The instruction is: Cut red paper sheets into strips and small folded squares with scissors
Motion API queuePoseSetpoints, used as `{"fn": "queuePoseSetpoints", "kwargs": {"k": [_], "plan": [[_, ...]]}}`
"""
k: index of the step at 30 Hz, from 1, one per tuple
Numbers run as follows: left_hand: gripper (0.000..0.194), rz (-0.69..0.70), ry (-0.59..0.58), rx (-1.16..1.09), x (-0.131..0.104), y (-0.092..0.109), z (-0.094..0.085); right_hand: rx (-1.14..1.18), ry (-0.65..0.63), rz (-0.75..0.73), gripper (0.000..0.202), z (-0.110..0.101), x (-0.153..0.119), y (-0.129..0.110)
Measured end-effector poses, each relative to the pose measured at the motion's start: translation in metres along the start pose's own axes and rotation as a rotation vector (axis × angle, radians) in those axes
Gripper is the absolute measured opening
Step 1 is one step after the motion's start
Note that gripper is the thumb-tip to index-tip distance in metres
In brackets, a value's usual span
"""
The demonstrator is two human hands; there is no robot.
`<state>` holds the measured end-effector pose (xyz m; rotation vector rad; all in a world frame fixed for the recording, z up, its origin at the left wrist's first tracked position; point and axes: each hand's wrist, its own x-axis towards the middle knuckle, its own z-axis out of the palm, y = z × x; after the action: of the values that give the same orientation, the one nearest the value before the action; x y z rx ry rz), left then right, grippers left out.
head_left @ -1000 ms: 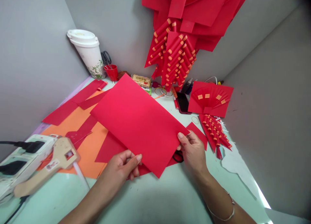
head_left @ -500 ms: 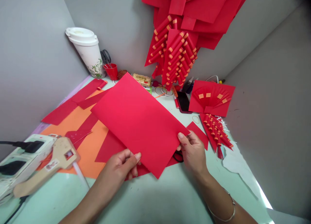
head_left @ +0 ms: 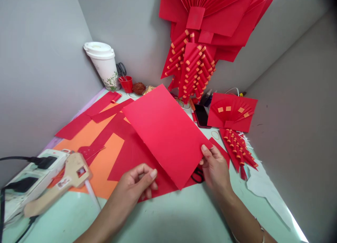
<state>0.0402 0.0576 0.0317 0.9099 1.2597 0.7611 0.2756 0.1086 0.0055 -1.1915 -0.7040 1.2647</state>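
Red sheet (head_left: 165,134): raised at a slant between the hands, plain side up, running from far left to near right; its right corner is in the right hand, its long near-left edge just beside the left hand.
Right hand (head_left: 215,165): closed in a pinch on the sheet's right corner, thumb on top, the fingers partly hidden beneath.
Left hand (head_left: 138,181): half curled, thumb slightly apart from the fingers, holding nothing visible; the sheet's edge lies a little to its right.
Darker red paper (head_left: 126,162): under the sheet and the left hand, overlapping orange paper (head_left: 113,150) at the left.
Black loop (head_left: 198,175): just left of the right hand, partly covered.
Glue gun (head_left: 79,171): left of the left hand, next to the power strip (head_left: 54,162).
Fan card (head_left: 233,113): far right, beyond the right hand, with a firecracker piece (head_left: 235,148) on its near side.
White cup (head_left: 104,67): far left, beside the small red cup (head_left: 125,84).
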Motion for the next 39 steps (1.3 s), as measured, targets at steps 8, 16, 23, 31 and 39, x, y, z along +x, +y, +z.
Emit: {"fn": "queuePoseSetpoints", "kwargs": {"k": [8, 16, 23, 31, 39], "plan": [[0.041, -0.051, -0.042, 0.06, 0.0, -0.002, 0.006, -0.101, -0.083, 0.062, 0.027, 0.0, -0.008, 0.007], [0.042, -0.042, -0.245, 0.03, -0.009, -0.001, 0.011, -0.179, -0.053, 0.098, 0.036, -0.042, 0.026, -0.031], [0.038, 0.211, 0.176, -0.037, -0.033, 0.017, -0.005, -0.475, -0.152, 0.189, 0.032, -0.066, 0.036, -0.059], [0.051, 0.21, 0.43, 0.207, -0.019, 0.001, -0.038, -0.705, -0.277, 0.018, 0.022, -0.038, 0.035, -0.041], [0.057, 0.068, 0.37, 0.094, -0.012, -0.007, -0.041, -0.989, -0.208, -0.23, 0.017, -0.034, 0.047, -0.018]]}}
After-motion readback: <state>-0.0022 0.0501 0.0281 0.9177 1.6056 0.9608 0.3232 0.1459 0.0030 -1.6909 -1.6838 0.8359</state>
